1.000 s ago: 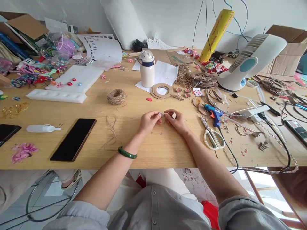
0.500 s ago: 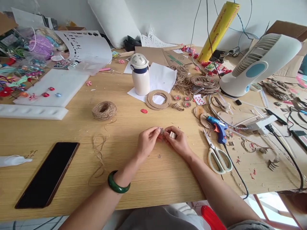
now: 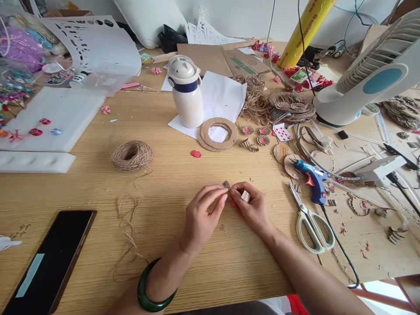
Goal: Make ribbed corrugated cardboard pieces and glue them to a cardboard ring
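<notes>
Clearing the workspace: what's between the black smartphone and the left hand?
A loose tan jute twine strand lies on the light wooden tabletop, seen in the head view.

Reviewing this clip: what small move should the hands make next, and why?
Probably the right hand should turn its small cardboard block until it lines up with the cardboard scrap at the left hand's fingertips. Both pieces are pinched, and the hands nearly meet, so a slight turn seems enough. The hot glue gun lies off to the right.
</notes>
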Action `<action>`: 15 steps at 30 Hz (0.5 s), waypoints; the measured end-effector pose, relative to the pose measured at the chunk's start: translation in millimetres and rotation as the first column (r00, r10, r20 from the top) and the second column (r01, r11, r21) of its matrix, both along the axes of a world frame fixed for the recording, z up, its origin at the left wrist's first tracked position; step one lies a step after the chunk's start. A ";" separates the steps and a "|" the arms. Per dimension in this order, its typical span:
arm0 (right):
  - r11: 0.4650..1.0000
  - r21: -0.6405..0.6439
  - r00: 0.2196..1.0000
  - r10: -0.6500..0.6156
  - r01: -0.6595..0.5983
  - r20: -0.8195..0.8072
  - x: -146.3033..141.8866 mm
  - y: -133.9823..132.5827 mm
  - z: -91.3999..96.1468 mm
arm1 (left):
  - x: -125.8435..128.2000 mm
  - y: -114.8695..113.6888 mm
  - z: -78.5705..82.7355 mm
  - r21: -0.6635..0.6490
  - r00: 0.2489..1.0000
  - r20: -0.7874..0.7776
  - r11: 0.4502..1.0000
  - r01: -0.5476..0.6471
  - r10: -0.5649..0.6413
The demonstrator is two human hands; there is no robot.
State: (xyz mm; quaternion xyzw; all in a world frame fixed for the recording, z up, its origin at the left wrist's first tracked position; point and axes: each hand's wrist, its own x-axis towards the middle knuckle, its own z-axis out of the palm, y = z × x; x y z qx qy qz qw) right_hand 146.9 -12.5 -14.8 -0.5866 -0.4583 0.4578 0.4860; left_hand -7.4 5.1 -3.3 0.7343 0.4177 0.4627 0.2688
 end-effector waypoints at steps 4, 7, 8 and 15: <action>0.999 0.015 0.999 0.040 -0.039 -0.023 -1.7 -1.3 -2.7 | 0.9 0.2 -3.3 -0.064 0.999 0.030 0.998 -0.014 0.016; 0.998 0.026 0.997 0.066 -0.065 -0.045 -2.5 -2.6 -5.2 | -0.1 0.2 -4.6 -0.077 0.999 0.037 0.997 -0.027 0.030; 0.997 0.026 0.996 0.073 -0.072 -0.047 -2.5 -3.0 -5.6 | -0.5 0.2 -5.0 -0.071 0.999 0.034 0.997 -0.030 0.032; 0.993 0.058 0.992 0.102 -0.107 0.071 -1.7 -4.1 -2.7 | -1.7 0.3 -8.6 0.020 0.998 -0.044 0.999 -0.048 0.049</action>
